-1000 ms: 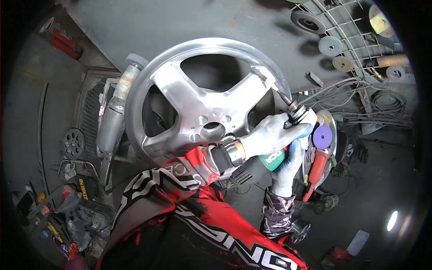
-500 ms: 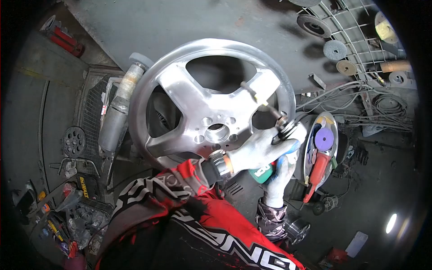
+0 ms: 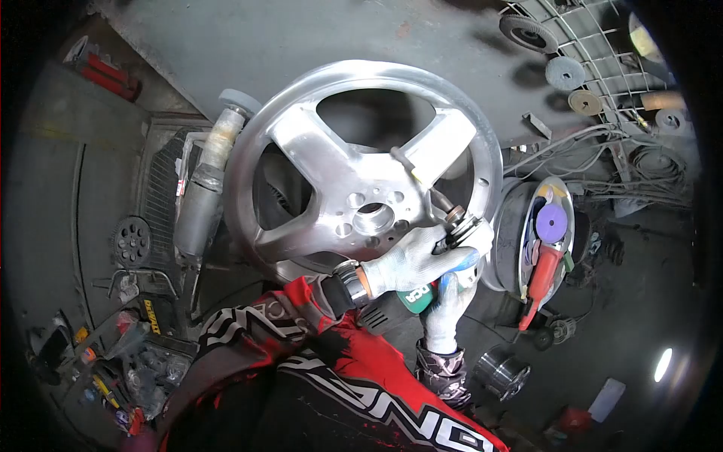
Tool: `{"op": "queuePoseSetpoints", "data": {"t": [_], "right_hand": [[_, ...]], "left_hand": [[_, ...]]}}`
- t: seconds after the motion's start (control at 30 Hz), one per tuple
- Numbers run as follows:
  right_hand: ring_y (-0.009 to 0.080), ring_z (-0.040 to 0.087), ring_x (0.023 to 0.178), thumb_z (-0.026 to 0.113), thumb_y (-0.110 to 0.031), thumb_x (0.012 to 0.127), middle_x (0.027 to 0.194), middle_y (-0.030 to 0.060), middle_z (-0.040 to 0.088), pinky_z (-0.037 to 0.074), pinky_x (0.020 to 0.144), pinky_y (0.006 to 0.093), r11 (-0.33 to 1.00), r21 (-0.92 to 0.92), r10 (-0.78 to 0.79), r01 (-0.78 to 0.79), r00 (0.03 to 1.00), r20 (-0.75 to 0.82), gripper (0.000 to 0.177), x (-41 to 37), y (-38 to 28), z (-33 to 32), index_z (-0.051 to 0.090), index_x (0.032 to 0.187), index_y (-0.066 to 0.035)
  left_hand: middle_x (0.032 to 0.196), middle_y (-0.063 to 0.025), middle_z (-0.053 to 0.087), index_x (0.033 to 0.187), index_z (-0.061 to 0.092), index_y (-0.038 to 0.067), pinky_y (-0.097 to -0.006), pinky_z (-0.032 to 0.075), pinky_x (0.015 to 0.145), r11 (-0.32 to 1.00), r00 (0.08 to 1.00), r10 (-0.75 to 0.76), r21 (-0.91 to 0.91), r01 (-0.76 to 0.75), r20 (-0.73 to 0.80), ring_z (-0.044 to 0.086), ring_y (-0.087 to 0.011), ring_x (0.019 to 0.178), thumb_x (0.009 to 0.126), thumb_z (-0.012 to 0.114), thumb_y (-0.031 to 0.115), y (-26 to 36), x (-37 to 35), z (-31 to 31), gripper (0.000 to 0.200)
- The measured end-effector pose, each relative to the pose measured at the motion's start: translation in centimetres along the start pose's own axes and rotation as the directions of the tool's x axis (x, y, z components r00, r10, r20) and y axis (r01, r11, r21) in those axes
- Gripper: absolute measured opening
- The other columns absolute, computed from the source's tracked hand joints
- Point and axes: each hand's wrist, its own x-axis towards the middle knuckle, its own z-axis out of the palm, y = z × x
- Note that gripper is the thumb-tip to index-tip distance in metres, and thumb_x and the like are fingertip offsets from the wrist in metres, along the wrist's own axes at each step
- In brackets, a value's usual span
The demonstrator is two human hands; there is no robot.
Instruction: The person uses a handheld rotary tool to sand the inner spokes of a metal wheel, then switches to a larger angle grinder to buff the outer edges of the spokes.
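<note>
A large bare-metal car wheel rim (image 3: 309, 151) stands in front of me, its spokes and centre bore facing me. Both gloved hands hold a green and black die grinder (image 3: 416, 299) at the rim's lower right. My left hand (image 3: 407, 260) is closed round the front of the tool, near its metal collar. Below it, my right hand (image 3: 449, 305) wraps the grinder's body, which it partly hides. The tool's shaft slants up and left, and its slim grinding tip (image 3: 402, 157) overlaps the inner end of the upper right spoke.
A grey cylindrical machine with a wheel (image 3: 203, 188) stands left of the rim. On the right, another rim (image 3: 520, 248) holds a red angle grinder (image 3: 542, 282) and a purple disc (image 3: 551, 223). Abrasive discs hang on a wire rack (image 3: 602, 75). Tools and bags clutter the lower left.
Both hands have moved left and slightly down with the die grinder. Its tip has shifted from the upper right spoke's face towards that spoke's inner end. The view has shifted slightly.
</note>
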Motion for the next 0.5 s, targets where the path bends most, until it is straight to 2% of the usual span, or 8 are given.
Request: {"op": "queuePoseSetpoints", "data": {"t": [0.1,0.17,0.2,0.23,0.27,0.3,0.33,0.5], "right_hand": [[0.0216,0.051,0.125,0.075,-0.029,0.087,0.138,0.0143,0.050,0.040,0.107,0.0358,1.000,0.013,0.012,-0.012,1.000,0.003,0.087,-0.5,0.3,0.4,0.026,0.151,0.002],[0.0213,0.052,0.124,0.073,-0.025,0.088,0.137,0.0135,0.050,0.042,0.105,0.0356,0.977,0.180,0.116,-0.116,0.993,0.013,0.080,-0.8,0.3,0.7,0.029,0.150,0.001],[0.0211,0.054,0.122,0.070,-0.025,0.090,0.135,0.0127,0.052,0.043,0.104,0.0354,0.978,0.174,0.108,-0.117,0.992,0.060,0.072,-0.5,0.1,0.7,0.033,0.147,0.000],[0.0211,0.054,0.122,0.070,-0.025,0.090,0.135,0.0127,0.052,0.043,0.104,0.0354,0.978,0.175,0.107,-0.115,0.993,0.059,0.072,-0.3,-0.5,1.0,0.033,0.147,0.000],[0.0205,0.055,0.120,0.070,-0.027,0.091,0.133,0.0121,0.054,0.044,0.103,0.0351,0.973,0.195,0.118,-0.125,0.992,0.050,0.069,-0.1,-1.2,1.4,0.036,0.145,0.000],[0.0200,0.056,0.118,0.069,-0.028,0.091,0.131,0.0116,0.055,0.045,0.102,0.0348,0.967,0.215,0.130,-0.136,0.991,0.041,0.066,0.1,-1.5,1.5,0.039,0.143,0.000],[0.0189,0.058,0.115,0.067,-0.030,0.092,0.128,0.0110,0.057,0.047,0.099,0.0341,0.992,0.097,0.077,-0.077,0.997,0.009,0.061,0.5,-1.1,0.8,0.044,0.140,0.000],[0.0188,0.058,0.113,0.064,-0.028,0.095,0.130,0.0108,0.056,0.048,0.096,0.0332,0.995,0.095,0.039,-0.039,0.999,-0.005,0.057,1.7,-1.3,0.3,0.044,0.140,0.001]], "left_hand": [[0.099,-0.0155,0.070,0.122,0.059,-0.002,-0.0361,0.051,0.085,0.999,1.000,-0.026,-0.021,0.026,-0.002,0.067,-0.0211,0.096,0.096,0.062,0.031,1.2,-0.8,-0.4,0.042],[0.100,-0.0160,0.070,0.124,0.058,-0.001,-0.0365,0.052,0.085,0.999,1.000,-0.014,0.045,0.014,-0.005,0.068,-0.0225,0.095,0.097,0.061,0.031,0.2,-1.0,-0.3,0.043],[0.097,-0.0163,0.069,0.122,0.059,-0.001,-0.0371,0.052,0.082,0.988,0.997,0.063,0.143,-0.058,-0.036,0.069,-0.0233,0.092,0.097,0.062,0.032,-0.1,-1.1,0.0,0.042],[0.095,-0.0167,0.069,0.119,0.059,-0.001,-0.0377,0.052,0.080,0.962,0.988,0.144,0.242,-0.126,-0.061,0.069,-0.0241,0.090,0.097,0.062,0.033,-0.3,-1.0,0.1,0.042],[0.095,-0.0167,0.069,0.119,0.059,-0.001,-0.0377,0.052,0.080,0.962,0.988,0.145,0.244,-0.127,-0.059,0.069,-0.0241,0.090,0.097,0.062,0.033,-0.6,-0.6,0.2,0.042],[0.092,-0.0170,0.069,0.116,0.061,-0.001,-0.0381,0.052,0.076,0.963,0.993,0.085,0.263,-0.062,-0.077,0.070,-0.0253,0.086,0.096,0.062,0.035,-0.9,0.0,0.4,0.041],[0.089,-0.0174,0.069,0.113,0.062,-0.001,-0.0385,0.052,0.073,0.960,0.995,0.025,0.280,0.003,-0.094,0.070,-0.0265,0.083,0.096,0.063,0.036,-0.8,0.7,0.5,0.040],[0.083,-0.0176,0.068,0.104,0.064,-0.001,-0.0391,0.050,0.066,0.974,1.000,-0.018,0.225,0.019,-0.006,0.069,-0.0307,0.075,0.095,0.064,0.037,1.2,2.5,0.5,0.039]]}}
